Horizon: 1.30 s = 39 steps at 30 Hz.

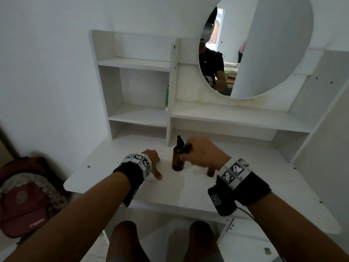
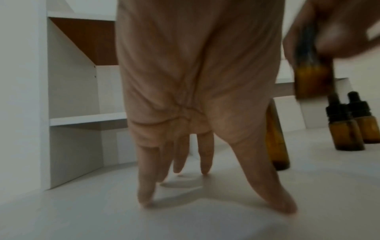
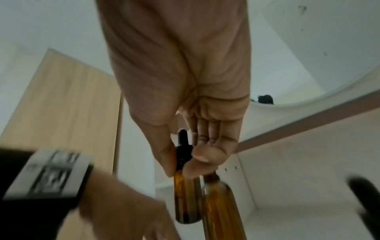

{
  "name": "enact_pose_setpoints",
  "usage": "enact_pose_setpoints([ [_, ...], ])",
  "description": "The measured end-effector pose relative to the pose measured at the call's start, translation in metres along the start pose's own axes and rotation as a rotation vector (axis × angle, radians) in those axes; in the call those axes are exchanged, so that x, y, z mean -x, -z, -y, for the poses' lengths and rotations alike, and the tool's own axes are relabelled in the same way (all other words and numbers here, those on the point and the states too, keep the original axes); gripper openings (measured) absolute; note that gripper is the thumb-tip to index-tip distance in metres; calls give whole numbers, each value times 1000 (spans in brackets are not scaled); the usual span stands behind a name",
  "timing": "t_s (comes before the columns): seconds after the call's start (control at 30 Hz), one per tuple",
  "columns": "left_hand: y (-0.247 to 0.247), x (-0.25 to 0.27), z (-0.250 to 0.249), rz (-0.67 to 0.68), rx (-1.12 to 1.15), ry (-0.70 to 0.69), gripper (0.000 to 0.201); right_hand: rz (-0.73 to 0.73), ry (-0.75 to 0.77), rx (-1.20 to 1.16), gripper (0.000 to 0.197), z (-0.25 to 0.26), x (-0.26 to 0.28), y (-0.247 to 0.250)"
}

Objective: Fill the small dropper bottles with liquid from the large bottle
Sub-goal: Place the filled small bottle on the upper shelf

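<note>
The large amber bottle (image 1: 177, 159), with a black dropper cap, stands upright mid-table (image 1: 117, 167); it also shows behind my left thumb (image 2: 277, 142) and past my right fingers (image 3: 185, 194). My right hand (image 1: 188, 150) pinches the black cap of a small amber dropper bottle (image 2: 312, 79) and holds it above the table, close to the right of the large bottle; its body hangs below my fingers (image 3: 220, 211). My left hand (image 1: 156, 167) rests left of the large bottle, holding nothing, fingertips (image 2: 144, 199) spread on the table. Two more small dropper bottles (image 2: 345, 128) (image 2: 370, 125) stand at the right.
One small bottle (image 1: 210, 172) is half hidden under my right wrist. A white shelf unit (image 1: 139, 114) and a round mirror (image 1: 264, 53) rise behind the table. A green tube (image 1: 167, 97) leans in the shelf. A red backpack (image 1: 26, 197) lies on the floor left.
</note>
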<state>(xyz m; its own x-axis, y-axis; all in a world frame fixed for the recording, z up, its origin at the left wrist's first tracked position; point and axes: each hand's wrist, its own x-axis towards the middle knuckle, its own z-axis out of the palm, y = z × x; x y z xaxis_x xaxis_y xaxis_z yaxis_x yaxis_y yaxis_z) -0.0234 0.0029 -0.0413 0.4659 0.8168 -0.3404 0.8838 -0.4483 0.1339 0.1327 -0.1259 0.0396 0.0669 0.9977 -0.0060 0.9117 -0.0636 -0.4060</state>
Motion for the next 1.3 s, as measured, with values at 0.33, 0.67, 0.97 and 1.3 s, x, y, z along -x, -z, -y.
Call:
enact_pose_setpoints([
  [0.33,3,2,1,61,-96,-24,91,-370,3,-130,25,15,-101,77],
  [0.67,4,4,1,55,-93,-29,85,-265,-114,-4,33,8,-160,69],
  [0.97,7,3,-1,58,-123,-35,89,-191,-112,103,37,10,-125,79],
  [1.3,3,11,0,69,-236,-54,84,11,-180,327,41,-36,-29,35],
])
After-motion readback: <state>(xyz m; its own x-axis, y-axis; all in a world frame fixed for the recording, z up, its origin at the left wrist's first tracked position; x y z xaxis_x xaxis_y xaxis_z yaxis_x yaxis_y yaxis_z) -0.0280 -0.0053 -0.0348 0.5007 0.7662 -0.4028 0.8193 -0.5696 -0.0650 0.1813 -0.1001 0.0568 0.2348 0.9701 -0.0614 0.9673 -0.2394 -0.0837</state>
